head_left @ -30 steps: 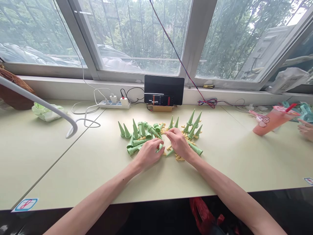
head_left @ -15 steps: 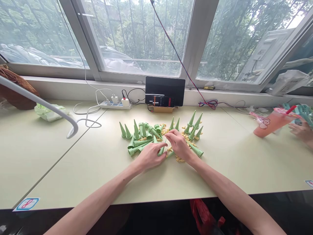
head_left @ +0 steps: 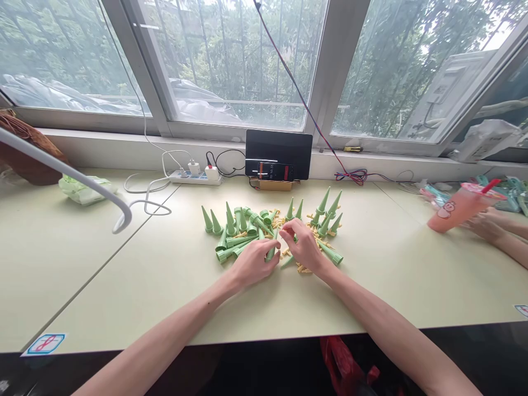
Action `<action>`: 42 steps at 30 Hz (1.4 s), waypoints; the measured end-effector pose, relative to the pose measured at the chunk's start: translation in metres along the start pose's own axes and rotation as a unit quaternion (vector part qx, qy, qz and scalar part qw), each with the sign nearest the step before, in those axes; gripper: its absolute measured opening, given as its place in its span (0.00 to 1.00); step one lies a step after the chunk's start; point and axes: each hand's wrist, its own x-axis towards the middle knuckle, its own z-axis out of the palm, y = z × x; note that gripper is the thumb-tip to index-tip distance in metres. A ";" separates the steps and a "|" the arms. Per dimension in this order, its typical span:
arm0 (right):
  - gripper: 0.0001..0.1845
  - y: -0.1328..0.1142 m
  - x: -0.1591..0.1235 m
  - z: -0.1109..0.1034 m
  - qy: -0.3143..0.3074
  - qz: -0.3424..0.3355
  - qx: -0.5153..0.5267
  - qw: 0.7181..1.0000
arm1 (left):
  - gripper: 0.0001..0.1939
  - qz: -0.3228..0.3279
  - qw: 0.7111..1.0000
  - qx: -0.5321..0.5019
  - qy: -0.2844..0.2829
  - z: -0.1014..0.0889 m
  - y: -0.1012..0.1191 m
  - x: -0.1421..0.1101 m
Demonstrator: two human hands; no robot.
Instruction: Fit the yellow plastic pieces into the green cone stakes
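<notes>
My left hand [head_left: 256,259] is closed on a green plastic cone spike [head_left: 271,248], which stands roughly upright with its tip pointing up. Just to the right, my right hand [head_left: 301,242] is curled with thumb and fingertips close together near that tip. Whatever those fingertips hold, if anything, is too small to make out. Left of my hands lies a pile of green cone spikes [head_left: 236,241], some standing and others on their sides. Small yellow plastic pieces [head_left: 304,269] lie around my right hand, and further green spikes stand on yellow pieces [head_left: 323,202] beyond it.
A phone [head_left: 275,171] leans against a black tablet [head_left: 279,147] at the back. A power strip [head_left: 193,177] with white cables sits to the left. On the right are a pink drink cup [head_left: 460,208] and another person's hands [head_left: 487,226].
The spike in my left hand has come upright and shows more clearly. My right hand has stayed close by, shifting its fingers slightly. At the right, another person's hands moved in behind the cup.
</notes>
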 end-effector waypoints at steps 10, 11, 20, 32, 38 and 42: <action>0.07 -0.005 0.000 0.000 0.033 0.020 0.015 0.999 | 0.10 -0.042 0.989 -0.035 0.136 -0.002 -0.008 0.003; 0.08 -0.006 -0.001 0.000 0.034 0.019 0.017 0.999 | 0.11 -0.045 0.987 -0.042 0.149 -0.003 -0.009 0.004; 0.08 -0.010 -0.001 0.000 0.050 -0.015 0.033 0.998 | 0.11 -0.054 0.982 -0.067 0.166 -0.003 -0.011 0.004; 0.10 -0.011 -0.002 0.001 0.045 0.001 0.043 0.998 | 0.14 -0.052 0.985 -0.069 0.147 -0.003 -0.005 0.004; 0.09 -0.010 -0.002 0.002 0.048 0.005 0.048 0.998 | 0.14 -0.050 0.986 -0.077 0.143 -0.003 -0.005 0.005; 0.09 -0.010 -0.002 0.002 0.044 0.010 0.053 0.998 | 0.14 -0.046 0.986 -0.081 0.141 -0.004 -0.005 0.004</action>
